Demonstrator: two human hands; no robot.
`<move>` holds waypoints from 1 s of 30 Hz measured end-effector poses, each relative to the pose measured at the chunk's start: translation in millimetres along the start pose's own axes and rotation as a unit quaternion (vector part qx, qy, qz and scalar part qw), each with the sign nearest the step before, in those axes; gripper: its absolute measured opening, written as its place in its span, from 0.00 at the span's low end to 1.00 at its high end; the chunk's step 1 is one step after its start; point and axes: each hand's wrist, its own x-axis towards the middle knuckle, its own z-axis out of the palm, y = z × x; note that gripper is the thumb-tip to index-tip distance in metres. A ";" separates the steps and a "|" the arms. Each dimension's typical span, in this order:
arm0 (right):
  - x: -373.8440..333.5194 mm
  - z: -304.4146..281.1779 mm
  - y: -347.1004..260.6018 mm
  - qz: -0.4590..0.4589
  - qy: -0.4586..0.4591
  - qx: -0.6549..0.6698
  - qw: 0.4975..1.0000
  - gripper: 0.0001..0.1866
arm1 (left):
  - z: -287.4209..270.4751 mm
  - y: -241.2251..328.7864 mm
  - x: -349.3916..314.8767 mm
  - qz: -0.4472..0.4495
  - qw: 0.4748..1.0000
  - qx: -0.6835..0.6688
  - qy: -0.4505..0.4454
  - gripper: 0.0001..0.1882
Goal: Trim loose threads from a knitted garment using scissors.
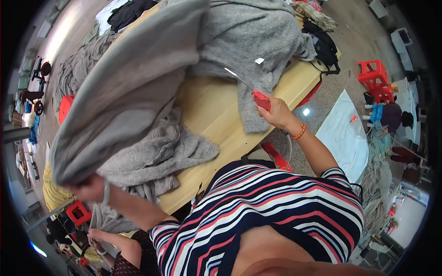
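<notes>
My left hand (90,188), smeared by motion, grips the lower edge of a raised grey knit garment (133,78). The cloth billows in a wide arc over the table's left side. My right hand (278,112) is closed round the red handle of a thin tool (261,99). Its slim metal shaft points up and left to a whitish tip, and its exact kind is unclear. Beyond the tool lies a grey knit sweater (253,37) with a small white tag on it, one sleeve hanging toward me. Under the raised cloth rests another grey knit piece (156,152), bunched up.
The pale wooden table (216,110) runs diagonally before me. A black bag (322,46) sits at its far right corner. Red stools (373,76) stand at right, near a white sheet (343,133) on the floor. Another person's hand (95,235) shows at lower left, by grey cloth.
</notes>
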 end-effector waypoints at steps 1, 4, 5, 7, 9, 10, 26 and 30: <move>2.8 1.7 -7.8 -0.008 -0.011 -0.026 1.000 0.22 | -34.1 -16.7 21.8 0.047 0.998 0.047 0.025 0.27; 9.8 6.9 -8.0 -0.020 -0.003 -0.027 0.999 0.24 | -93.8 -37.3 55.0 -0.001 0.985 0.021 0.169 0.20; 12.6 11.8 -0.5 -0.038 0.019 -0.042 0.998 0.23 | -119.0 -66.2 71.5 -0.103 0.941 -0.184 0.266 0.20; 19.1 17.0 -2.6 -0.022 0.023 -0.049 0.998 0.21 | -131.0 -92.6 77.2 -0.220 0.848 -0.327 0.355 0.23; 23.2 14.9 -2.3 -0.008 0.027 -0.049 0.998 0.20 | -136.5 -95.9 52.4 -0.232 0.857 -0.296 0.353 0.25; 24.8 13.5 -1.5 -0.002 0.007 -0.050 0.999 0.20 | -143.0 -108.3 31.0 -0.260 0.875 -0.261 0.314 0.25; 11.6 -71.1 95.9 0.116 0.099 0.051 0.987 0.22 | 410.7 131.1 -144.6 0.171 0.862 -0.184 -0.440 0.24; 11.3 -91.9 144.2 0.137 0.129 0.066 0.980 0.21 | 534.5 228.0 -162.7 0.327 0.850 -0.117 -0.395 0.26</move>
